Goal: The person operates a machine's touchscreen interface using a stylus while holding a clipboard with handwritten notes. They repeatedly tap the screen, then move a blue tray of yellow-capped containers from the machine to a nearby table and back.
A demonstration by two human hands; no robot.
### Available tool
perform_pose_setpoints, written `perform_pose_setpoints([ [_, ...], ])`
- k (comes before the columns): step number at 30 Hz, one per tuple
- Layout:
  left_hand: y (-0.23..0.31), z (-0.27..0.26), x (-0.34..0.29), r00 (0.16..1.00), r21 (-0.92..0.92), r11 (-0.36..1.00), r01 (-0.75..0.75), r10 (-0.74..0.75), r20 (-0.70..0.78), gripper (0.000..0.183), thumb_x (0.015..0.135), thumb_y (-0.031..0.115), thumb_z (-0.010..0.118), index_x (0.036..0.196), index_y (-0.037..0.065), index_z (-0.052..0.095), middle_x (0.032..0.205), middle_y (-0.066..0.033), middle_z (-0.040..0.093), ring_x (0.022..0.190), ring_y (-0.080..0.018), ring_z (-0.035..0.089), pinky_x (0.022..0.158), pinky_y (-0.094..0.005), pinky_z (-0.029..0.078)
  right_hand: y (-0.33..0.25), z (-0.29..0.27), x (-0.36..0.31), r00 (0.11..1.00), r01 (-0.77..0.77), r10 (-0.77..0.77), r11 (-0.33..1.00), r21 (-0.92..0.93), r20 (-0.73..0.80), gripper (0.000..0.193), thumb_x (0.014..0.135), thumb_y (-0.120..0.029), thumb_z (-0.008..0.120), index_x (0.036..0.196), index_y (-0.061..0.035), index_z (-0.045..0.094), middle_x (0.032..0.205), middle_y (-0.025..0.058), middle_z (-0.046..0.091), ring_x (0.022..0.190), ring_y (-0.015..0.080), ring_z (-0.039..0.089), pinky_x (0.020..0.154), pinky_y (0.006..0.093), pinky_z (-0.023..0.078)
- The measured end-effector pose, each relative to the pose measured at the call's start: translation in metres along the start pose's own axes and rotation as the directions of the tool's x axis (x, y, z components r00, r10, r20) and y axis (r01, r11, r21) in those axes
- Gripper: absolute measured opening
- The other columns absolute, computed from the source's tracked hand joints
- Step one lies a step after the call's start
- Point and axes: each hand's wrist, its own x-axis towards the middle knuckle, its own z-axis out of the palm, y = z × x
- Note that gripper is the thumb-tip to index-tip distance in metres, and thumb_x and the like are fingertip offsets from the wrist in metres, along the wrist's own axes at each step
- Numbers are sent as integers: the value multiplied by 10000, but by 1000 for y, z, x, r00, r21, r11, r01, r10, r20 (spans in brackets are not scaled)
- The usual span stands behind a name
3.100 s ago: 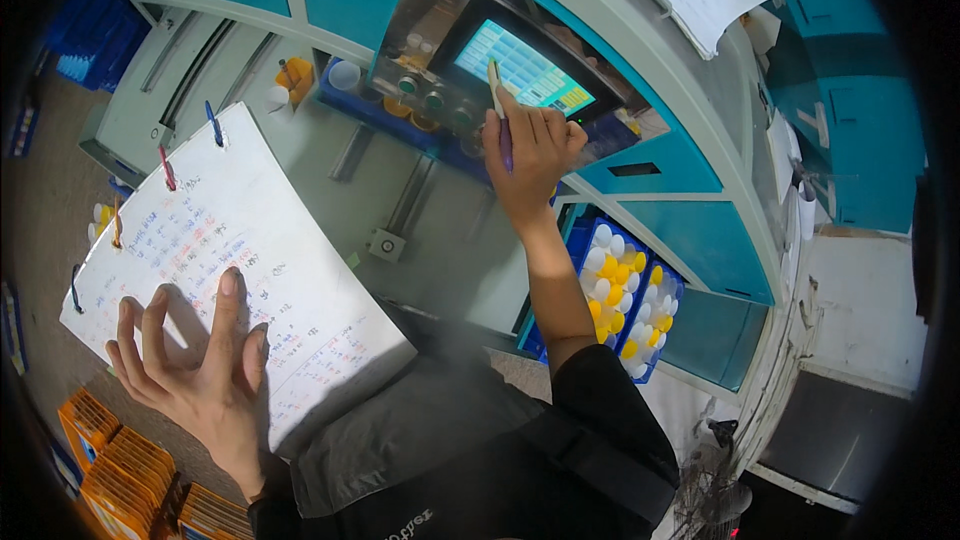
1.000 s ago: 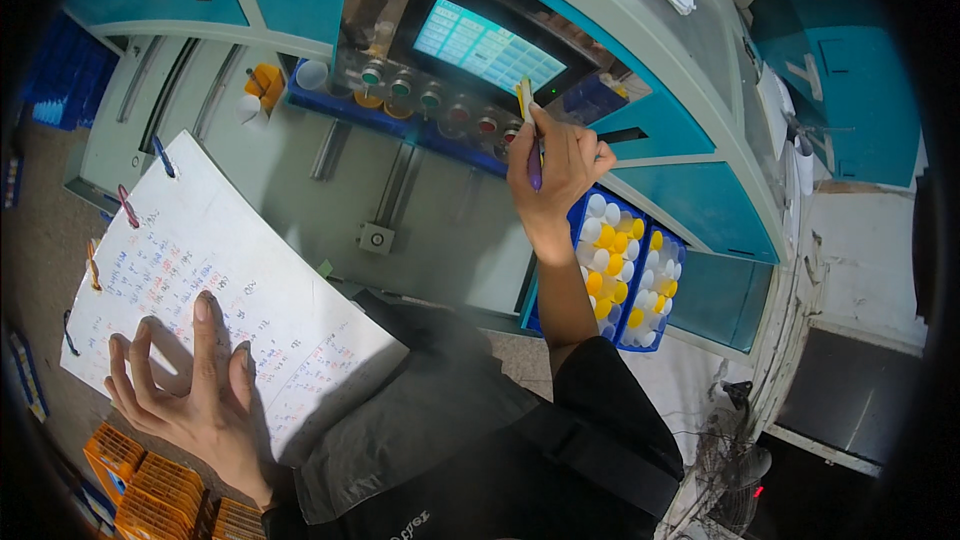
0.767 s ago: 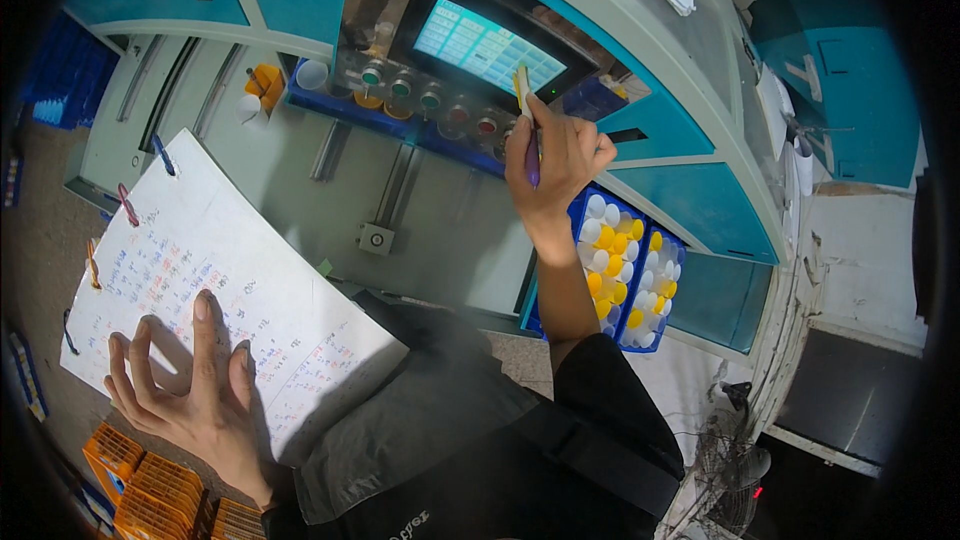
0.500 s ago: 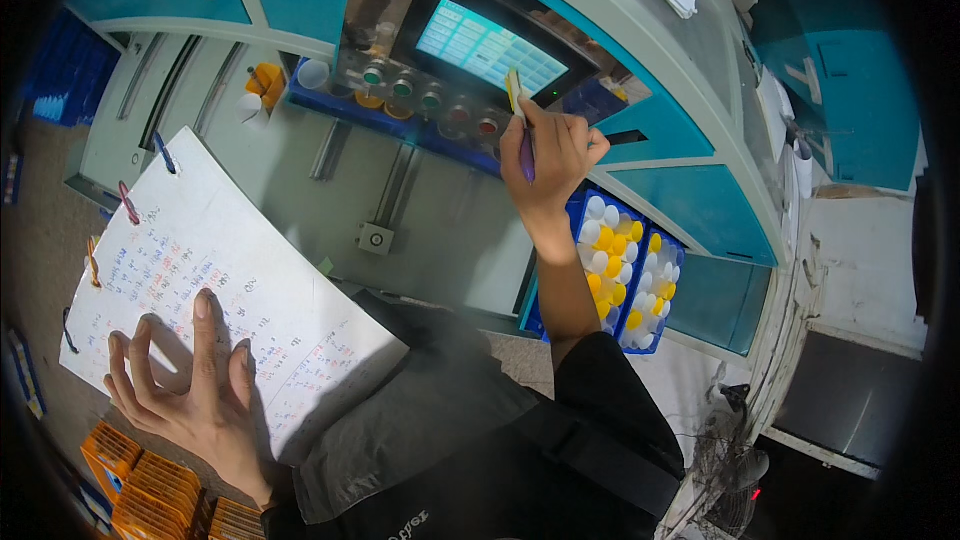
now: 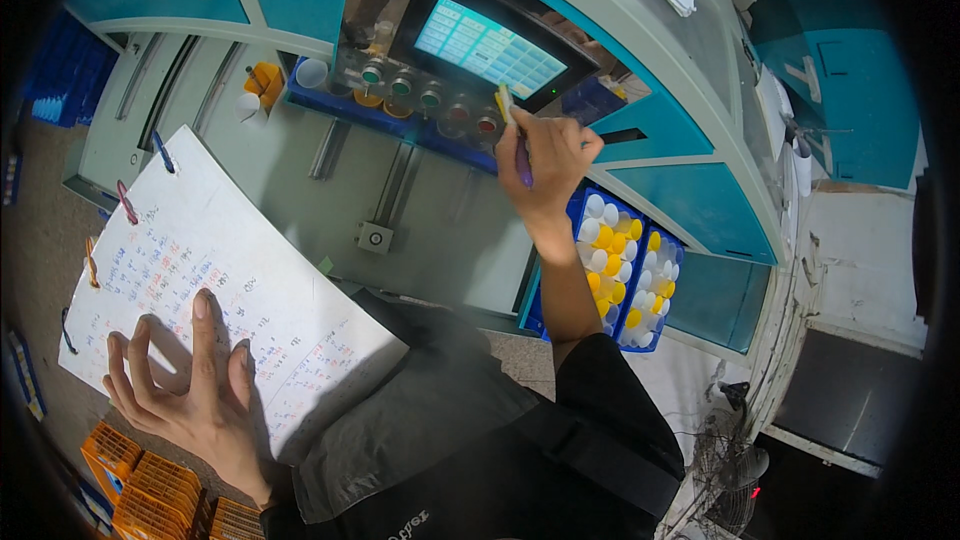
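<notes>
Pen (image 5: 505,104) gripped in R hand (image 5: 548,162), upper ctr. of frame, long axis tilted up-L toward nearby screen (image 5: 490,45), contact unclear; pad (image 5: 310,340), lower L, touched by L hand (image 5: 195,395), fingers (image 5: 204,340) loosely spread.

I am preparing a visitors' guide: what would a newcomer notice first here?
Probably the glowing screen at top centre, with the right hand just below it, gripping a pen-like tool. Next, the handwritten pages at left, under the left hand. Yellow and white round pieces right of centre add colour.
</notes>
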Motion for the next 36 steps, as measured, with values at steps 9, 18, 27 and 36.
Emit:
perform_pose_setpoints([
  [9, 1, -3, 3, 999, -41, 999, -24, 22, -50, 451, 915, 598, 659, 1330, 422, 676, 1475, -2, 467, 1487, -271, 317, 1260, -543, 211, -2, 3, 1, 999, -23, 22, 1000, -19, -29, 257, 831, -107, 752, 1087, -84, 757, 851, 17, 684, 827, 168, 584, 833, 384, 283],
  [18, 1, -2, 1, 999, -45, 999, -2, 0, -42, 455, 897, 607, 674, 1324, 451, 672, 1477, 8, 467, 1484, -266, 320, 1258, -542, 220, 1, -5, -2, 997, -67, 65, 996, -62, -41, 268, 824, -87, 752, 1091, -80, 756, 856, 19, 690, 830, 175, 584, 827, 397, 282],
  [27, 1, -2, 2, 999, -53, 999, -8, 6, -43, 463, 878, 583, 704, 1321, 448, 676, 1475, 15, 469, 1485, -268, 319, 1257, -540, 230, -2, -2, 5, 997, -41, 38, 998, -45, -68, 254, 829, -88, 752, 1083, -90, 767, 840, 14, 683, 830, 165, 577, 825, 393, 281],
  [36, 1, -3, 0, 999, -52, 999, 1, -3, -33, 463, 879, 580, 705, 1320, 442, 679, 1476, 11, 468, 1483, -277, 320, 1254, -543, 236, -2, -3, 1, 999, -45, 44, 998, -35, -28, 242, 824, -106, 758, 1066, -97, 767, 828, 6, 677, 820, 161, 582, 824, 381, 282],
])
